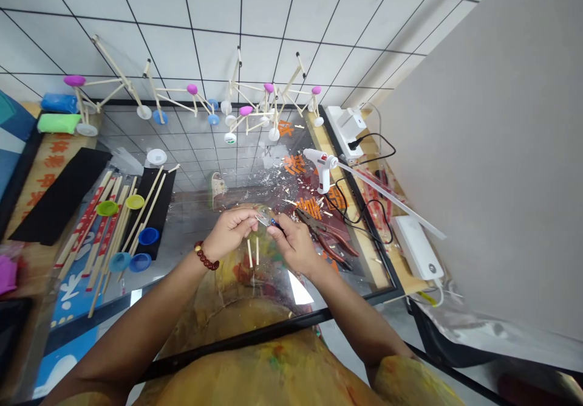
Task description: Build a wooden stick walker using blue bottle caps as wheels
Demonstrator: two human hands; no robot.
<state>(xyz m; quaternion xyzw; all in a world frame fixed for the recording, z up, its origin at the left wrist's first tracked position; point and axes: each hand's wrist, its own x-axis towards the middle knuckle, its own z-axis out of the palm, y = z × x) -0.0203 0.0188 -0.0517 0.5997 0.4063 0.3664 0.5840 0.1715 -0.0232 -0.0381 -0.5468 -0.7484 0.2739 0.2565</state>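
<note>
Above the middle of the glass tabletop my two hands come together. My right hand (293,243) grips a small knife (272,222) with a dark blue handle, its blade pointing left. Fingers pinched, my left hand (233,228) meets the blade; whatever it holds is too small to make out. Two short pieces of wooden stick (249,253) lie on the glass just below the hands. Pale shavings (268,181) are scattered beyond them. To the right of my right hand rest pliers (325,233) with red-brown handles.
A white glue gun (321,168) with a long glue stick lies at right, near a power strip (342,129) and black cables. Stick models with coloured discs (268,105) stand along the tiled wall. Chopsticks (102,223) and bottle caps (148,236) lie at left.
</note>
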